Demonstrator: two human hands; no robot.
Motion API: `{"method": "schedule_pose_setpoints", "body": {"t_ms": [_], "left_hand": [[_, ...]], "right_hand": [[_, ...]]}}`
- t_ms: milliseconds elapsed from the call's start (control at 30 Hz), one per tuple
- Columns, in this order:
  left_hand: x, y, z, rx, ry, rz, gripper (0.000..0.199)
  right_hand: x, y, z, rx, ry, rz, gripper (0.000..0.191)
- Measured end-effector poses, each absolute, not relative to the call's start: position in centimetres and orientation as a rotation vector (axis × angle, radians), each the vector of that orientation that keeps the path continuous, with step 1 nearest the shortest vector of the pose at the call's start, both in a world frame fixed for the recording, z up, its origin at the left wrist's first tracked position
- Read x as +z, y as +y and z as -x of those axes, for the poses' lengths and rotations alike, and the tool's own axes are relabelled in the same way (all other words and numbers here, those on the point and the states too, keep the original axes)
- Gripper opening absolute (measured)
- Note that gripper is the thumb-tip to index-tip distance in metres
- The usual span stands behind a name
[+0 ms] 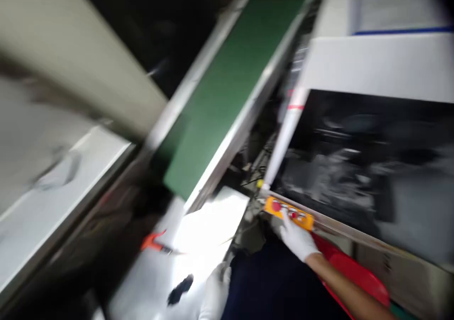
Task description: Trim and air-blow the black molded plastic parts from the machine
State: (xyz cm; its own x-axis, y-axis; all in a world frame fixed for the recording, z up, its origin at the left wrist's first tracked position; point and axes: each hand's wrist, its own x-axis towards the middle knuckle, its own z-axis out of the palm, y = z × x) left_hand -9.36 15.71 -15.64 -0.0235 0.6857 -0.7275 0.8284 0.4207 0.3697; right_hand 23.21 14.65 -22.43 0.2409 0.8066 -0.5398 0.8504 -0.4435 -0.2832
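The lone head view, tilted, looks forward and down from above the left hand (215, 292) and right hand (297, 238), a belt (230, 88) stretching away beyond them.

No words, brands or numbers can be read. On the orange control box (298, 218), any lettering round the buttons (276, 206) is lost to blur. Below and to the right of that box, a cardboard box (404, 275) bears a dark mark (387, 263), too smeared to make out. Above the control box, the white post (282, 152) carries a red band (295, 107) with no legible writing
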Motion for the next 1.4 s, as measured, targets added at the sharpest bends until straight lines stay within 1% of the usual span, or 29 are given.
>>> {"method": "schedule_pose_setpoints", "body": {"t_ms": [67, 133, 200, 267, 367, 533, 633, 767, 867, 933, 1067, 1167, 1267, 1333, 1400], "left_hand": [[-16.4, 12.6, 12.2, -0.1, 1.847, -1.145, 0.039], [-17.2, 10.2, 14.4, -0.007, 1.914, -1.003, 0.044], [-17.9, 8.2, 16.1, 0.063, 1.96, -0.896, 0.047], [-18.3, 6.6, 17.3, 0.112, 1.994, -0.826, 0.046], [-18.5, 5.0, 19.2, 0.15, 2.07, -0.763, 0.048], [-18.1, 4.6, 23.5, 0.121, 2.315, -0.741, 0.069], [-17.9, 5.6, 26.4, 0.101, 2.39, -0.859, 0.073], [-18.7, 7.3, 29.2, 0.046, 2.32, -1.031, 0.072], [-19.9, 7.9, 30.4, 0.043, 2.241, -1.088, 0.062], [-20.9, 7.9, 31.0, 0.077, 2.209, -1.096, 0.056], [-22.2, 7.4, 31.9, 0.239, 2.18, -1.076, 0.043], [-22.5, 7.4, 32.5, 0.409, 2.162, -0.991, 0.028], [-22.3, 7.5, 32.8, 0.611, 2.137, -0.817, 0.016], [-21.7, 7.4, 32.9, 0.75, 2.116, -0.667, 0.012], [-20.6, 7.2, 32.9, 0.898, 2.087, -0.524, 0.015]], "right_hand": [[-23.3, 14.2, -23.3, -0.988, 1.544, -2.442, 0.068], [-24.2, 14.2, -23.4, -1.015, 1.574, -2.362, 0.068], [-24.9, 14.1, -23.4, -1.024, 1.509, -2.343, 0.073], [-25.1, 14.0, -23.3, -1.032, 1.4, -2.393, 0.079], [-25.2, 14.0, -23.2, -1.044, 1.31, -2.497, 0.082], [-25.7, 14.6, -23.3, -1.037, 1.281, -2.53, 0.086], [-25.9, 14.2, -22.8, -1.012, 1.294, -2.544, 0.089], [-25.8, 12.4, -19.9, -0.902, 1.247, -2.609, 0.093], [-25.7, 11.7, -15.0, -0.995, 1.36, -2.549, 0.085], [-25.6, 12.3, -10.4, -1.05, 1.594, -2.414, 0.077], [-24.6, 15.2, -0.8, -0.836, 2.17, -1.876, 0.057], [-24.2, 17.8, 4.4, -0.748, 2.311, -1.632, 0.045], [-24.3, 19.8, 6.6, -0.67, 2.303, -1.526, 0.028], [-24.4, 21.1, 6.7, -0.621, 2.287, -1.476, 0.025], [-24.4, 22.5, 6.2, -0.583, 2.283, -1.439, 0.025]]}}
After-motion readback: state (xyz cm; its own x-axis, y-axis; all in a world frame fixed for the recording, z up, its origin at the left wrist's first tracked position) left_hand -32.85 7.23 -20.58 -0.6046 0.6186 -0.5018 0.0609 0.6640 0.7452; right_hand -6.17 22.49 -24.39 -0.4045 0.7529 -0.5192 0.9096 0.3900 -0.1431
